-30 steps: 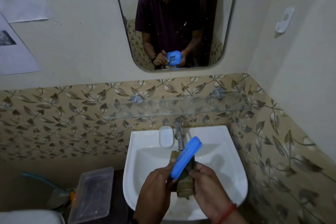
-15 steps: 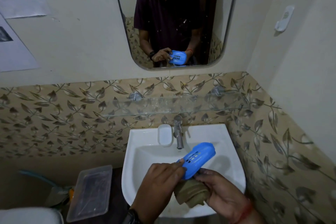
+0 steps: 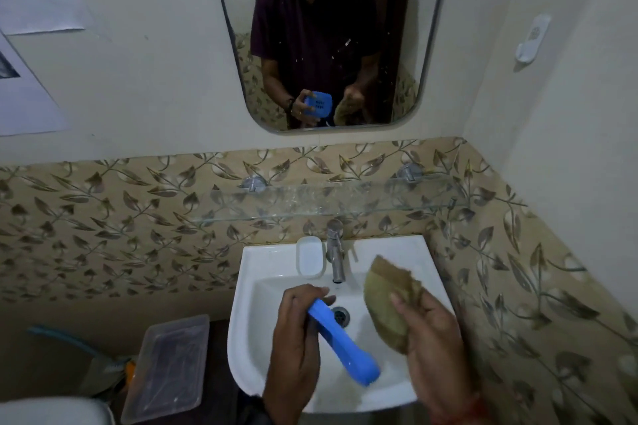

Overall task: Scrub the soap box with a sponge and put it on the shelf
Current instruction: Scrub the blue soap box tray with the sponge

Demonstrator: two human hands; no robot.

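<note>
My L hand is wrapped round the blue oval plastic soap box, seen edge-on, tilted, held over the basin. My R hand is clenched on the tan-brown worn sponge, raised just right of the box; box & sponge apart, not touching. Both sit above the white ceramic wall sink; metal drain shows between my hands. Left of sink, lower down: clear rectangular plastic tub, contents too dim to tell. On sink's back ledge: white oval soap dish, looks bare, just beside the chrome pillar tap. Above tap: clear glass wall shelf on two metal brackets, against leaf-pattern tile band. Further up: rounded mirror; its reflection shows the box's slotted face & sponge in separate hands.
</note>
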